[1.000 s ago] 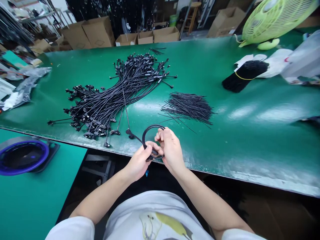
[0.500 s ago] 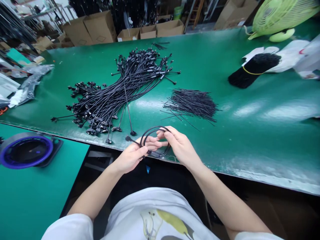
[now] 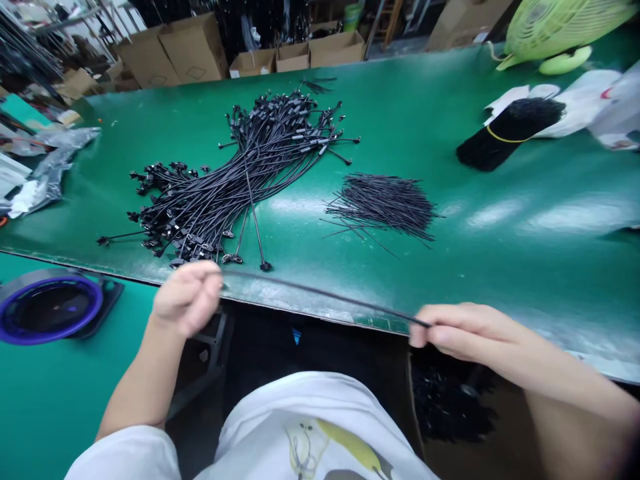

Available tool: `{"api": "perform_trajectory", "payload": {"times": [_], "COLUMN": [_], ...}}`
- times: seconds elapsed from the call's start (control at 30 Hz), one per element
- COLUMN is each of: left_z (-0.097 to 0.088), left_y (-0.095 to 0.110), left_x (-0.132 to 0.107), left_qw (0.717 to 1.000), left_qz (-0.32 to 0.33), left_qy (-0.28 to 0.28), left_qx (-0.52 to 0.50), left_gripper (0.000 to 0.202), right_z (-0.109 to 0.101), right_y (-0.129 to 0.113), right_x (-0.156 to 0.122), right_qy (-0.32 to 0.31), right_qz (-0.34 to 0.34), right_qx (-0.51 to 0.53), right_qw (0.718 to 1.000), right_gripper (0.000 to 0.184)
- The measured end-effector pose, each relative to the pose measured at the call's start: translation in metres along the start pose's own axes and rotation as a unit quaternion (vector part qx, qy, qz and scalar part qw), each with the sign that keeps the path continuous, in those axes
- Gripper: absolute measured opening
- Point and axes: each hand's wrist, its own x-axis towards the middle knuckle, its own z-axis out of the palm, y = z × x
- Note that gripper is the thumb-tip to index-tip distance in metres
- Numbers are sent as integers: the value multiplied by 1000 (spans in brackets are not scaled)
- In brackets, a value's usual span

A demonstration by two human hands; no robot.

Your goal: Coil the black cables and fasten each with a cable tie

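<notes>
A thin black cable [image 3: 320,292] is stretched straight between my two hands, just in front of the near edge of the green table [image 3: 500,267]. My left hand [image 3: 187,297] is closed in a fist round its left end. My right hand [image 3: 463,333] pinches its right end with the fingers pressed together. A large pile of black cables with connectors [image 3: 235,180] lies on the table beyond my left hand. A smaller heap of thin black ties [image 3: 383,207] lies beyond the middle of the stretched cable.
A banded bundle of black ties [image 3: 505,133] lies at the right on white bags. A green fan [image 3: 555,27] stands at the far right. A blue-rimmed round object [image 3: 47,307] sits on the lower left table. Cardboard boxes [image 3: 195,47] line the back. Black cables fill a box [image 3: 450,407] below my right hand.
The cable was a coiled loop held in both hands at the table edge. My hands have moved apart, left and right, and the cable is pulled out straight.
</notes>
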Motion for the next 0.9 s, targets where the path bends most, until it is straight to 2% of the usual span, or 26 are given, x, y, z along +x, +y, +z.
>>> {"api": "perform_trajectory", "payload": {"times": [0.07,0.1,0.17,0.2,0.23,0.3,0.37,0.43,0.5,0.53,0.6,0.67,0.77,0.83,0.9], "left_z": [-6,-6,0,6,15,38,61,77,80,78,65,50,32,27,26], "left_y": [10,11,4,-4,-15,-41,-65,-82,-86,-84,-73,-57,-32,-21,-16], "left_x": [-2,1,11,17,23,33,38,37,33,31,27,23,16,13,13], "left_qw": [976,959,944,948,954,964,956,938,936,948,982,999,975,947,934], "left_qz": [142,177,188,177,162,121,76,29,-18,-39,-58,-33,64,126,149], "left_qy": [138,191,253,258,252,213,131,38,-13,-23,-18,17,127,185,214], "left_qx": [-94,-111,-93,-63,-17,107,250,343,350,315,179,10,-171,-232,-246], "left_gripper": [5,5,3,3,7,16,21,22,23,24,29,30,20,20,26], "right_z": [-7,-6,5,15,27,51,69,73,64,57,41,29,22,22,24], "right_y": [14,22,35,38,37,26,4,-17,-28,-29,-21,-5,20,29,30], "right_x": [-15,-19,-23,-22,-20,-11,0,13,25,30,36,37,33,30,27], "right_qy": [70,121,208,230,229,180,135,137,151,149,124,105,139,187,231], "right_qz": [19,30,42,31,8,-62,-124,-140,-134,-129,-124,-115,-85,-74,-76], "right_qx": [-44,-79,-158,-193,-221,-251,-265,-282,-283,-268,-218,-180,-192,-210,-219], "right_qw": [996,989,964,953,948,949,947,939,938,943,960,971,968,957,945], "right_gripper": [43,41,36,35,34,32,33,36,37,36,34,31,31,33,31]}}
